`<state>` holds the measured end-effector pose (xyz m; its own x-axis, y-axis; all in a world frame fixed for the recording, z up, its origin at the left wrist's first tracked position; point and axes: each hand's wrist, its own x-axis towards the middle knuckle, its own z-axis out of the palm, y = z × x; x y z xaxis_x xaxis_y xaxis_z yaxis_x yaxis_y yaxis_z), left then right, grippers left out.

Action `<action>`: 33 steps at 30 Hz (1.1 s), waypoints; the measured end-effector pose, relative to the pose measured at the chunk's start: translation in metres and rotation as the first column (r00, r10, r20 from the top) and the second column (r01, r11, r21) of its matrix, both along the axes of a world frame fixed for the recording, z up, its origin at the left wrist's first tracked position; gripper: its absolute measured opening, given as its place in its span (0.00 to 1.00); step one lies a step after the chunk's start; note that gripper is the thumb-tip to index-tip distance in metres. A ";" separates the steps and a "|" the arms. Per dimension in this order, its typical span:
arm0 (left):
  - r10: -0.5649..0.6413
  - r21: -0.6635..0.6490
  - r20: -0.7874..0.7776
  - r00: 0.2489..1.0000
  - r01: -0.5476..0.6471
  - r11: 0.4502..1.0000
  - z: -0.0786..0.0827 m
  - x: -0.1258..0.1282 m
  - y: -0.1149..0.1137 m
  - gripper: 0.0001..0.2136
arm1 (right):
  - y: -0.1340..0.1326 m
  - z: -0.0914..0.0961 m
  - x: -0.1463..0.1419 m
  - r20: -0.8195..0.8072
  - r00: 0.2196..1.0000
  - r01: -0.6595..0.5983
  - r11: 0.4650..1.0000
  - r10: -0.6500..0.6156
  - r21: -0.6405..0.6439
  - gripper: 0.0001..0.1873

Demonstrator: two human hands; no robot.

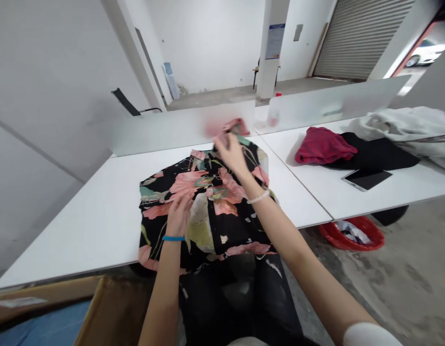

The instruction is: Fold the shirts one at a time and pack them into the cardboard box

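Observation:
A black shirt with pink and green flowers (pixel 222 216) lies on the white table (pixel 92 226) in front of me, its lower edge hanging over the near side. My left hand (pixel 179 214) lies flat on the shirt's left half, fingers stretched out. My right hand (pixel 231 151) is raised over the far end of the shirt and grips a fold of its fabric near the collar, lifting it; the motion blurs that part.
A second white table (pixel 388 192) at right carries a red garment (pixel 325 145), a black garment (pixel 379 154), a pale cloth pile (pixel 406 125) and a tablet (pixel 366 179). A red basin (pixel 352 233) sits on the floor. Cardboard boxes (pixel 110 312) stand at lower left. Frosted dividers (pixel 182 127) edge the tables.

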<state>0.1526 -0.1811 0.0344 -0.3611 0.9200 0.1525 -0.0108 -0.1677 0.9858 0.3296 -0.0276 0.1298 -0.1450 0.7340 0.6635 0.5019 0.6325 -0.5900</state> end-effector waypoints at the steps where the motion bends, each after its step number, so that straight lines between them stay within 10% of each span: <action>1: 0.048 -0.004 0.042 0.998 -0.048 0.999 0.000 -0.015 -0.009 0.20 | -0.009 -0.005 -0.026 0.100 0.993 -0.067 0.998 0.067 -0.012 0.26; 5: 0.204 -0.063 -0.072 0.976 -0.209 0.976 -0.008 -0.067 -0.043 0.17 | -0.037 -0.050 -0.060 0.443 0.882 -0.118 0.986 0.160 -0.121 0.25; 13: -0.006 -0.102 -0.742 0.671 -0.103 0.989 -0.022 -0.068 -0.020 0.18 | -0.006 -0.124 0.032 0.743 0.662 0.259 0.961 -0.103 -0.098 0.27; 21: -0.121 -0.160 -0.970 0.212 -0.176 0.971 -0.051 -0.037 0.021 0.25 | 0.009 -0.134 0.102 0.753 0.648 0.428 0.872 -0.112 -0.239 0.31; 33: -0.187 -0.211 -0.974 0.130 -0.202 0.956 -0.050 -0.038 0.019 0.25 | 0.032 -0.138 0.126 0.735 0.678 0.323 0.889 0.024 -0.326 0.32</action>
<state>0.1151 -0.1625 -0.0154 -0.0846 0.9817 0.1708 0.9894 0.0625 0.1310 0.4554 0.0042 -0.0083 -0.2998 0.9528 0.0486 0.9340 0.3035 -0.1885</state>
